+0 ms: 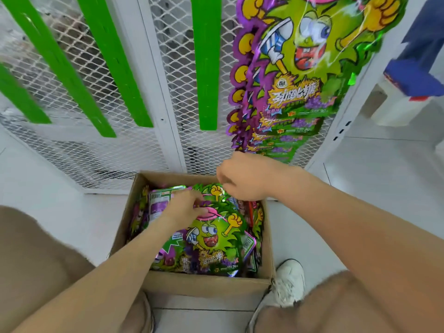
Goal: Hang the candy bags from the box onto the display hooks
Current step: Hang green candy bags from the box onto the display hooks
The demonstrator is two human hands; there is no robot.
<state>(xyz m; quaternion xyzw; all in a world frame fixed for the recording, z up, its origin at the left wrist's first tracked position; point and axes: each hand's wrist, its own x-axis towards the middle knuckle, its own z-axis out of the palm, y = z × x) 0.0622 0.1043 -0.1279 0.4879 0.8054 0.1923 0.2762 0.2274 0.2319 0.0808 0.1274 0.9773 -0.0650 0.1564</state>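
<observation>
Reaching into the cardboard box [206,282] on the floor [384,212], we have the left hand [185,209] curled over the upper edge of the top bag [211,239] among the candy bags [158,205]. The right hand [245,179] hovers above the far rim, fingers bent, and we cannot tell whether it pinches anything. These foil pouches look light, floppy and slick, so the header seems the place to pinch. Hung bags [300,68] fill one strip, with green strips [207,63] leftward on the mesh [168,56]. A white shoe [290,282] crowds the box.
</observation>
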